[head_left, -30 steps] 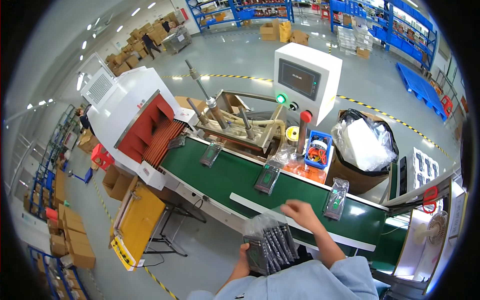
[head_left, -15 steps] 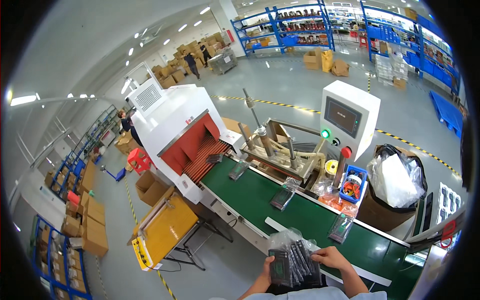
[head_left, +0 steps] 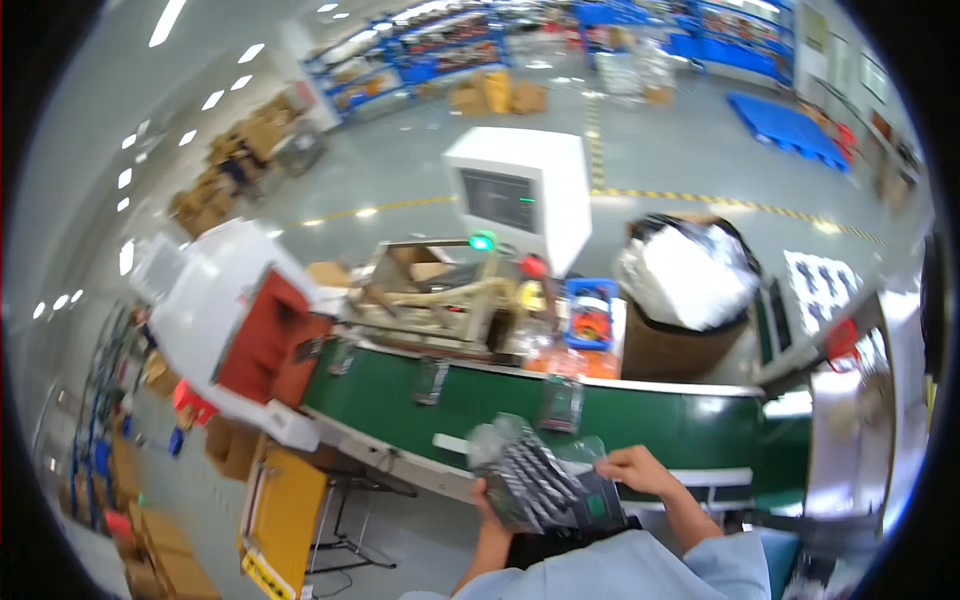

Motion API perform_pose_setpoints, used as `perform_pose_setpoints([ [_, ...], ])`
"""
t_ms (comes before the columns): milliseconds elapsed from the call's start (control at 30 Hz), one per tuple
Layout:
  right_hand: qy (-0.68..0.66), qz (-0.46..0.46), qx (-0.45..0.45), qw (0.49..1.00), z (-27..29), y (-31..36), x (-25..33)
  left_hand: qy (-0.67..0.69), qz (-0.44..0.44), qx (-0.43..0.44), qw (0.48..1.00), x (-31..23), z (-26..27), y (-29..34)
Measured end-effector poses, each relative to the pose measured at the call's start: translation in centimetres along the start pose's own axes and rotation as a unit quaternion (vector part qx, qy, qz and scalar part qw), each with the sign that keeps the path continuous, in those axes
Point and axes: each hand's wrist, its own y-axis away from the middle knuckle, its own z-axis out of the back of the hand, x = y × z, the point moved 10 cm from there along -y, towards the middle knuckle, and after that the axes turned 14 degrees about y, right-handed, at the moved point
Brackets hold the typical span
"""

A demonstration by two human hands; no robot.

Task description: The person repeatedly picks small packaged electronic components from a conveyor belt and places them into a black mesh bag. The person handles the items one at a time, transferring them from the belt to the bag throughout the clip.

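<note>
My left hand (head_left: pixel 490 508) is closed round the left side of a bunch of flat dark packs in clear plastic bags (head_left: pixel 540 482), held just in front of my body. With its fingers pinched, my right hand (head_left: pixel 642 470) grips the clear bag of the rightmost pack (head_left: pixel 597 503), which shows a small green mark. Beyond the bunch, a similar bagged pack (head_left: pixel 562 405) lies on the green conveyor belt (head_left: pixel 665 420). Farther left along the belt rest another pack (head_left: pixel 431 382) and a smaller-looking one (head_left: pixel 342 357). Motion blurs the packs' details.
At the belt's left end stands a white machine (head_left: pixel 215 310) with a red curtain (head_left: pixel 265 340). Behind the belt are a metal frame (head_left: pixel 430 310), a white control box (head_left: pixel 525 195) and a blue bin (head_left: pixel 590 312). A lined carton (head_left: pixel 690 280) holds white plastic. A yellow table (head_left: pixel 285 510) stands left.
My view has swung right, so the machine and belt sit farther left. The bunch has fanned out, its rightmost pack now showing a green mark. Both hands keep their hold.
</note>
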Motion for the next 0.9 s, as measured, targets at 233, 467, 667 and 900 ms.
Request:
perform_pose_setpoints([
  [233,0.032,-0.137,-0.326,0.935,18.4,5.8,-17.1,-0.04,-0.025,0.026,0.999,-0.9,-0.6,-0.6],
  [467,-0.015,-0.238,-0.385,0.892,21.3,4.7,-32.0,-0.007,-0.013,-0.031,0.999,1.3,3.0,1.2],
  [667,0.148,-0.316,-0.477,0.807,19.7,3.8,-31.8,-0.024,-0.009,-0.047,0.999,4.0,1.4,2.2],
  [900,0.293,-0.248,-0.556,0.737,20.1,5.2,-25.1,-0.059,0.015,-0.041,0.997,5.3,1.7,2.3],
])
